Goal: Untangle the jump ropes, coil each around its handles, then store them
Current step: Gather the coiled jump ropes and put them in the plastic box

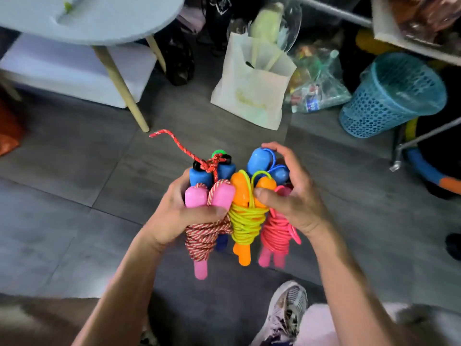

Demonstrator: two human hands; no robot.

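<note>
Above the grey floor [74, 186], both hands [174, 211] clamped on coiled jump ropes [245, 221], bag writing unreadable

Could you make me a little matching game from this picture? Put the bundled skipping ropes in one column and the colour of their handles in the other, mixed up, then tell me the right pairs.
Ropes:
1. red-and-white striped rope
2. yellow rope
3. coral-pink rope
4. red speckled rope

Handle colours:
A. orange
B. blue
C. light pink
D. hot pink

Pairs: 1-C, 2-A, 3-D, 4-B.

The left hand grips the striped bundle; the right hand holds the bundles beside it.
</note>
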